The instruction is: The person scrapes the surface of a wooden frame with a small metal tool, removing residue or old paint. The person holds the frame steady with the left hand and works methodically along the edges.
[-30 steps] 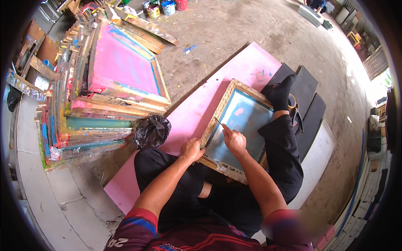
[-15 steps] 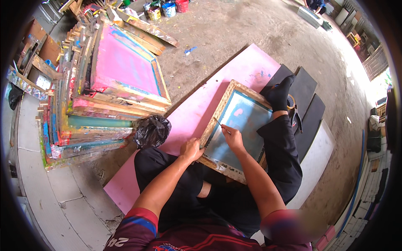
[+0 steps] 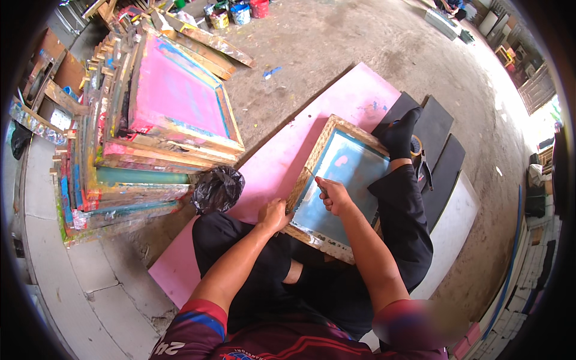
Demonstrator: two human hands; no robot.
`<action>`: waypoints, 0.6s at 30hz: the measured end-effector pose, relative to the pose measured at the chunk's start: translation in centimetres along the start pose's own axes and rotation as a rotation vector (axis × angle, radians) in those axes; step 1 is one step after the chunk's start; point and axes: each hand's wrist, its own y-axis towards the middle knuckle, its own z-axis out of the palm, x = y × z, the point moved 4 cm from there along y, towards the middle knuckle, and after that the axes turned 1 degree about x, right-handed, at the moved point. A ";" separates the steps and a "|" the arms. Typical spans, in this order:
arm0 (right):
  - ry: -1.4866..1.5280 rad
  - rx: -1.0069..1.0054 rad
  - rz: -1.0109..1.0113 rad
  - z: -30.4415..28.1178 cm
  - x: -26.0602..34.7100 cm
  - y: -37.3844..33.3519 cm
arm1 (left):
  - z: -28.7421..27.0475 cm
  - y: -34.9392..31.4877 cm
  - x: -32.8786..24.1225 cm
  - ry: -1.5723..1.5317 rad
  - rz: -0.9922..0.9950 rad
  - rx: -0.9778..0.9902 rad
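A wooden screen-printing frame (image 3: pixel 314 244) with pale blue mesh lies tilted across my lap, over my crossed legs. My left hand (image 3: pixel 274 216) is closed on its left rail, near the lower corner. Over the mesh, my right hand (image 3: pixel 333 196) is wrapped round a thin, dark-handled tool (image 3: pixel 311 174) that looks like a screwdriver. The tool's tip meets or nearly meets the inner side of the left rail; I cannot tell if it touches. My foot in a black sock (image 3: pixel 401 135) is beside the frame's far right corner.
A pink board (image 3: pixel 264 180) lies beneath me. At left leans a stack of paint-stained screen frames (image 3: pixel 180 90), with a black plastic bag (image 3: pixel 217 189) beside it. Right of my foot are dark boards (image 3: pixel 441 123) and a tape roll (image 3: pixel 415 145). Paint buckets (image 3: pixel 241 14) stand far back.
My right hand has turned over from a pen-like hold to a fist-like grip on the tool, its tip staying by the left rail. My left hand and the frame have hardly moved.
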 end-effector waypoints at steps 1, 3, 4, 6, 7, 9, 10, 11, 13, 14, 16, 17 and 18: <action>-0.177 -0.083 -0.148 -0.4 0.0 0.1 | -0.5 0.0 -1.0 0.000 0.010 0.003; -0.524 -0.269 -0.445 -0.3 0.2 -0.8 | -0.9 0.1 -1.3 0.000 0.015 0.003; -0.692 -0.370 -0.595 0.4 0.5 -2.1 | -0.6 -0.1 -0.6 -0.003 0.007 0.001; -0.871 -0.480 -0.745 1.4 1.6 -3.8 | -0.1 -0.2 0.2 0.016 0.006 -0.004; -0.881 -0.487 -0.742 1.7 2.3 -4.5 | 0.0 -0.3 0.4 0.038 0.015 -0.008; -0.913 -0.493 -0.734 1.6 3.0 -4.8 | -0.2 -0.2 -0.1 0.048 0.011 0.011; -0.933 -0.491 -0.728 1.3 3.1 -4.8 | -0.9 -0.2 -1.2 0.036 -0.001 0.034; -0.954 -0.488 -0.721 0.9 3.1 -4.6 | -1.2 -0.1 -1.8 0.024 -0.014 0.057; -0.972 -0.470 -0.707 1.3 3.1 -4.4 | -1.2 -0.1 -1.3 0.004 -0.024 0.055; -0.982 -0.461 -0.699 1.5 3.1 -4.3 | -1.1 -0.1 -1.1 -0.006 -0.029 0.055; -0.988 -0.449 -0.695 2.2 3.4 -4.5 | -0.1 -0.1 0.2 0.001 -0.025 0.042; -0.991 -0.443 -0.692 2.5 3.6 -4.6 | 0.3 -0.2 0.8 0.005 -0.023 0.036; -0.994 -0.444 -0.689 2.3 3.5 -4.6 | 0.2 -0.1 0.5 0.003 -0.022 0.045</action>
